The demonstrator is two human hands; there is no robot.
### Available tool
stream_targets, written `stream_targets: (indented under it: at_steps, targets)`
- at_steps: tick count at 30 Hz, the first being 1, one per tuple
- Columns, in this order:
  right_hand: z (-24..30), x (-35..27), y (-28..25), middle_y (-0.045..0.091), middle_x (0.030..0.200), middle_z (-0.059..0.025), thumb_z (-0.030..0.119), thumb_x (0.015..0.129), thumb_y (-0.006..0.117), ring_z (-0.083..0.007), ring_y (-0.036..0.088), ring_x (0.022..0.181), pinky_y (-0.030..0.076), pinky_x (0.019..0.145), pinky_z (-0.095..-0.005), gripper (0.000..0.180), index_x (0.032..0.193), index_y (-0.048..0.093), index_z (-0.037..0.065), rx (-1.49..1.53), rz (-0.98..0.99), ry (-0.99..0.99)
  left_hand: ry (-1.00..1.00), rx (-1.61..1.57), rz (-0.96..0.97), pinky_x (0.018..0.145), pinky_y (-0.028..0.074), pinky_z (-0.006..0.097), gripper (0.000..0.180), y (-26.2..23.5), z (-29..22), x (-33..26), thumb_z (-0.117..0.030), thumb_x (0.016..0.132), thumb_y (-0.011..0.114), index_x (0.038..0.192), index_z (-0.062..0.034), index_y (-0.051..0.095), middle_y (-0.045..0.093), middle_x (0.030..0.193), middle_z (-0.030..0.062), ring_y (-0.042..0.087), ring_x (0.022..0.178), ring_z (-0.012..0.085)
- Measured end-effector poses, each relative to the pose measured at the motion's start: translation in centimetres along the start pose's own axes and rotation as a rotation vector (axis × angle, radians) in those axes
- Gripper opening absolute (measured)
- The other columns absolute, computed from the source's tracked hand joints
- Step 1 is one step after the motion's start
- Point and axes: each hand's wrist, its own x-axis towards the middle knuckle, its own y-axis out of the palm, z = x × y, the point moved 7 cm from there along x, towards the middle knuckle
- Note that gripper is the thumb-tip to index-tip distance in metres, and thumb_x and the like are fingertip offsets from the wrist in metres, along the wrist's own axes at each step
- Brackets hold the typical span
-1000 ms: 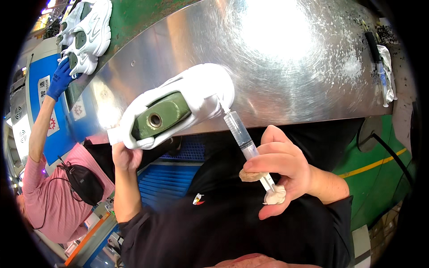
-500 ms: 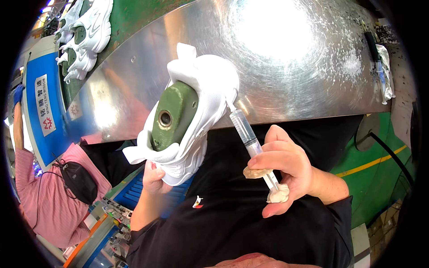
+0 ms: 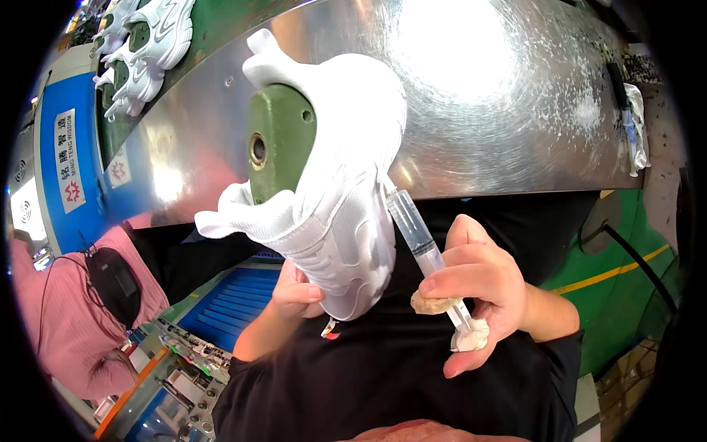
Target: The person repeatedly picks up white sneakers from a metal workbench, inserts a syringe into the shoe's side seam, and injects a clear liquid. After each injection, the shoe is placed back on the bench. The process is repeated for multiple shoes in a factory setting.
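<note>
My left hand (image 3: pixel 296 293) grips a white sneaker (image 3: pixel 357 147) low on its near end, lifting it over the front edge of the metal table. A green shoe last (image 3: pixel 283 136) with a round metal-lined hole fills the shoe's opening. In my right hand (image 3: pixel 482 283) is a clear plastic syringe (image 3: pixel 414 227), slanting up and left. Its tip meets the sneaker's side near the sole. Pale wrapping covers the finger flange and the plunger end, with my fingers around the flange and the thumb side by the plunger.
A shiny metal table (image 3: pixel 508 158) spreads beyond the sneaker. More white sneakers (image 3: pixel 151 55) on green lasts stand at far left. Another syringe (image 3: pixel 628 125) lies by a white cloth (image 3: pixel 638 140) at the table's right end. A person in a pink striped top (image 3: pixel 70 324) is at left.
The sneaker has come up closer and turned, showing more of its side. My left hand moved right with it. The syringe shifted slightly right and down, its tip still at the shoe.
</note>
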Motion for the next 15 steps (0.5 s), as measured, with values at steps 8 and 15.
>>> stream_targets:
  at_steps: [8, 15]
  targets:
    - [2.0, 0.4, 0.2, 0.066, 0.093, -0.0016, 0.050, 0.063, 0.080, -0.0156, 0.054, 0.069, 0.032, 0.064, -0.0297, 0.069, 0.108, 0.060, 0.002, 0.068, 0.100, 0.100, -0.203, -0.086, 0.146, 0.096, 0.042, 0.039, 0.079, 1.7, 1.3, 1.3, 0.001, 0.062, 0.065, 0.135, 0.0025, 0.034, 0.053, 0.122, 0.0173, 0.053, 0.113, 0.0296]
    - [4.9, -1.2, -0.6, 0.064, 0.080, -0.0011, 0.062, 0.057, 0.077, -0.0149, 0.041, 0.060, 0.028, 0.059, -0.0274, 0.073, 0.101, 0.064, 0.004, 0.069, 0.186, 0.256, -0.729, -1.320, -0.212, 0.093, 0.047, 0.036, 0.045, 2.3, 4.5, 1.1, -0.018, 0.091, 0.047, 0.132, 0.0013, 0.041, 0.052, 0.128, 0.0118, 0.054, 0.114, 0.0210]
